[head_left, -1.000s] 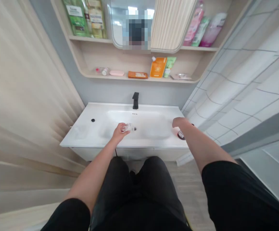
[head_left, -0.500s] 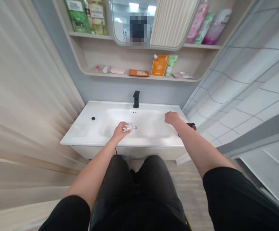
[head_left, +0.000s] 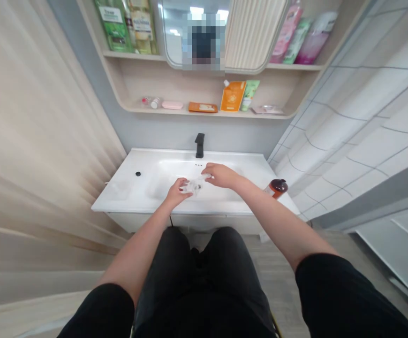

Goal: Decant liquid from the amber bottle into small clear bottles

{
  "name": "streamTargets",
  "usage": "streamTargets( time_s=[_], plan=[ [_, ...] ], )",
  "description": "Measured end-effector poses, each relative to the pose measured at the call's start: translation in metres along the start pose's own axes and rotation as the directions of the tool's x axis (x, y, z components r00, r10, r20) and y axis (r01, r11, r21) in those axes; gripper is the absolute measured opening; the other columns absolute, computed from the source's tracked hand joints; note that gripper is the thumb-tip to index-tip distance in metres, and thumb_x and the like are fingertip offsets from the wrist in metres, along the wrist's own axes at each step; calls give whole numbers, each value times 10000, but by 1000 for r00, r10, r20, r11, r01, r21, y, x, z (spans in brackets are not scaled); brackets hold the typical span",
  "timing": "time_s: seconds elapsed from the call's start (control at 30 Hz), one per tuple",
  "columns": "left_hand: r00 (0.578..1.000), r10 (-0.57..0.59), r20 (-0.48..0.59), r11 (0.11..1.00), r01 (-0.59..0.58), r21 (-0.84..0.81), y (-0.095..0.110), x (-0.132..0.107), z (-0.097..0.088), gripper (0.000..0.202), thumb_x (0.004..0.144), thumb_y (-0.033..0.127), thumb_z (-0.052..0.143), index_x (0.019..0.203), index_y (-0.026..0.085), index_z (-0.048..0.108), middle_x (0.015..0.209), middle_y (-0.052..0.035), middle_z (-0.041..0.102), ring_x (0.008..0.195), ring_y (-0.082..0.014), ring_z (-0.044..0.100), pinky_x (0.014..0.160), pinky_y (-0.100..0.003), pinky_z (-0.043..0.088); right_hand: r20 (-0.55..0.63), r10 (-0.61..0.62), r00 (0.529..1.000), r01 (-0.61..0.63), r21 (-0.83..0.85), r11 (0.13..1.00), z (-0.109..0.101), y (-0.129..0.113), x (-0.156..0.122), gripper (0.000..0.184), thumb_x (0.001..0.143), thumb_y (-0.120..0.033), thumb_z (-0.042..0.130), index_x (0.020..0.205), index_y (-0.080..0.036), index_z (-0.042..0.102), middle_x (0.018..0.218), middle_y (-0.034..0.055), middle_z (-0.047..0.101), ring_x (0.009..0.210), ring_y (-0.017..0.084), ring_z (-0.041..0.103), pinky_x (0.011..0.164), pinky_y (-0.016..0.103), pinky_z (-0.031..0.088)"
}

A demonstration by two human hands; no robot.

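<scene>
- Both hands are over the white sink (head_left: pixel 246 162), meeting right in the middle of the bowl, in front of the black faucet (head_left: pixel 199 144).
- The left hand (head_left: pixel 175 192) has a small clear cup (head_left: pixel 192 187): fingers curled round its near side, thumb on top, holding it just above the basin floor rather than set down.
- The right hand (head_left: pixel 222 176) comes in from the other side, fingers together and bent, tips at the cup's far edge. Whether they pinch it or only touch, I can't tell; it's small and blurred.
- No stream shows under the spout, and I can't make out whether the cup holds anything.
- Off to the right, a brown bottle with a dark cap (head_left: pixel 276 187) sits tilted at the counter's corner, well apart from both hands.
- On the left flat of the counter there is a small black knob (head_left: pixel 138 174), with nobody near it.
- Up on the shelf, an orange pouch (head_left: pixel 232 95), a green tube (head_left: pixel 250 93) and a pink case (head_left: pixel 172 105) sit in their row, untouched.
</scene>
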State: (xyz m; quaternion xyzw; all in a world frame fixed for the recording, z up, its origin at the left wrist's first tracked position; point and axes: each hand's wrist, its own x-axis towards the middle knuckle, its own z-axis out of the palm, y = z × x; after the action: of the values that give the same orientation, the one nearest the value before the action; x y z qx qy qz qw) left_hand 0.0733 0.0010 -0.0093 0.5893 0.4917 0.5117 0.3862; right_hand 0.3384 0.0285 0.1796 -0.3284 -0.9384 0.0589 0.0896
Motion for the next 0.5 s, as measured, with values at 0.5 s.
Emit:
streamTargets(
  time_s=[0.5],
  plan=[
    [1000, 9, 6, 1000, -9, -15, 1, 0, 1, 722, 611, 234, 970, 1248, 270, 632, 1333, -112, 739, 1252, -324, 718, 986, -474, 575, 20, 44, 999, -42, -75, 996, -1, -5, 7, 358, 1011, -174, 693, 1361, -177, 769, 1328, 140, 716, 1120, 279, 734, 1000, 339, 533]
  ],
)
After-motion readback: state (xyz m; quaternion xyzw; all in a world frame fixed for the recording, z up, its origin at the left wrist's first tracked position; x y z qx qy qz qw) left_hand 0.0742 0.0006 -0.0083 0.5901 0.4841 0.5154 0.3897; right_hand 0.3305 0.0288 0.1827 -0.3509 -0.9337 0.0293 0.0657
